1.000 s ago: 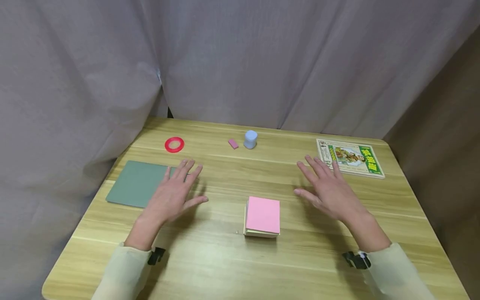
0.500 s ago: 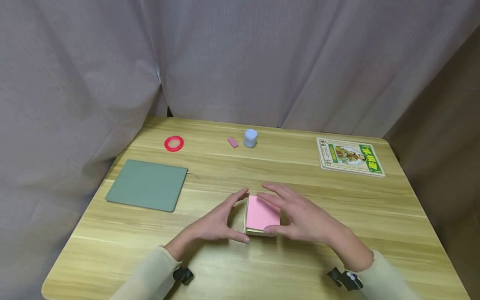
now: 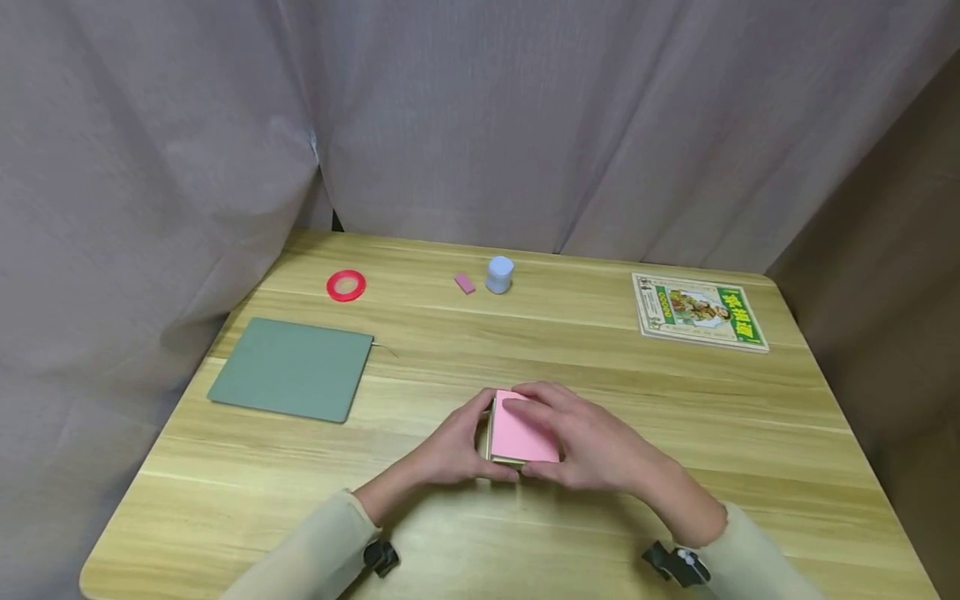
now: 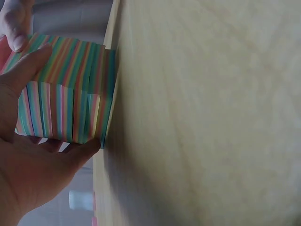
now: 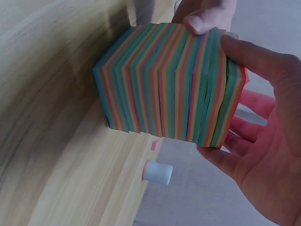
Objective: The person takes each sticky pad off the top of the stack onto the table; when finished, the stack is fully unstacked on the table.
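A thick block of note paper with a pink top sheet stands on the wooden table, near the front middle. Its sides show rainbow stripes in the left wrist view and the right wrist view. My left hand grips the block's left side, thumb at the near corner and fingers at the far edge. My right hand curls over the right side, fingers on the pink top and thumb at the front. Up close, the left hand and the right hand clasp the striped sides.
A green mat lies at the left. Along the back are a red tape ring, a small pink eraser and a pale blue cylinder. A green-covered book lies at the back right. Grey curtains hang behind.
Both hands came in from spread apart over the table to the note block and closed around its sides. The block has stayed in place.
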`<state>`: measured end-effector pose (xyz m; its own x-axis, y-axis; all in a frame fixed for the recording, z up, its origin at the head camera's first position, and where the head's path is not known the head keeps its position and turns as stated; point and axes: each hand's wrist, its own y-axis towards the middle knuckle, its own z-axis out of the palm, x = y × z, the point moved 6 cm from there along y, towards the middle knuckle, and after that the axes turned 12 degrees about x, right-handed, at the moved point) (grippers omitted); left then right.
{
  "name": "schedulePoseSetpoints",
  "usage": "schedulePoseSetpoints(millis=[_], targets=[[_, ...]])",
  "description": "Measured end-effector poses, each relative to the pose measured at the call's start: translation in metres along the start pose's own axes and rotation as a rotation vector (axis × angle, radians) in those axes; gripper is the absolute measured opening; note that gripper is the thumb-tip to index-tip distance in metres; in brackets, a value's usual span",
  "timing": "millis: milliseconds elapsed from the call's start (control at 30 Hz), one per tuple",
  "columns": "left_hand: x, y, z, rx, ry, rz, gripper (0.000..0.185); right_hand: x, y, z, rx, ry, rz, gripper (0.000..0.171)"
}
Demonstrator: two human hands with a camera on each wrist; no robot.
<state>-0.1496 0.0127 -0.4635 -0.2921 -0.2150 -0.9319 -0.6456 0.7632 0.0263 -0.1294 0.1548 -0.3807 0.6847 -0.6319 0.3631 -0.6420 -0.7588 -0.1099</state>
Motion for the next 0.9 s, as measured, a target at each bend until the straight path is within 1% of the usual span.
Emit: schedulePoseSetpoints(millis=[133,200,267,300,400,467,533,633,700,800,900], targets=[[0.000,0.001,0.000,-0.003,0.007,0.009,0.093,0.000,-0.001,-0.007,0.011,0.030,0.021,0.075],[0.001,0.001,0.000,-0.008,0.008,0.004,0.094,-0.004,-0.002,-0.015,0.004,0.080,0.043,0.075],[0.002,0.001,0.000,-0.013,0.004,-0.003,0.095,-0.014,-0.002,-0.024,-0.019,0.145,0.077,0.076],[0.003,0.001,0.001,-0.015,0.001,-0.007,0.095,-0.022,-0.001,-0.028,-0.038,0.183,0.096,0.076],[0.004,0.001,0.001,-0.018,-0.016,-0.018,0.094,-0.055,0.006,-0.038,-0.121,0.244,0.170,0.075],[0.004,0.001,0.001,-0.019,-0.023,-0.024,0.093,-0.082,0.013,-0.038,-0.173,0.258,0.221,0.072],[0.004,0.001,0.000,-0.020,-0.029,-0.029,0.092,-0.109,0.021,-0.034,-0.201,0.240,0.287,0.071],[0.005,0.001,0.001,-0.017,-0.026,-0.027,0.092,-0.142,0.031,-0.023,-0.199,0.215,0.373,0.069],[0.005,0.002,0.001,-0.015,-0.025,-0.024,0.092,-0.160,0.035,-0.015,-0.187,0.197,0.414,0.068],[0.005,0.002,0.002,-0.017,-0.013,-0.028,0.093,-0.178,0.041,-0.008,-0.172,0.173,0.446,0.065],[0.005,0.001,0.002,-0.016,0.002,-0.038,0.094,-0.190,0.045,-0.002,-0.155,0.156,0.460,0.061]])
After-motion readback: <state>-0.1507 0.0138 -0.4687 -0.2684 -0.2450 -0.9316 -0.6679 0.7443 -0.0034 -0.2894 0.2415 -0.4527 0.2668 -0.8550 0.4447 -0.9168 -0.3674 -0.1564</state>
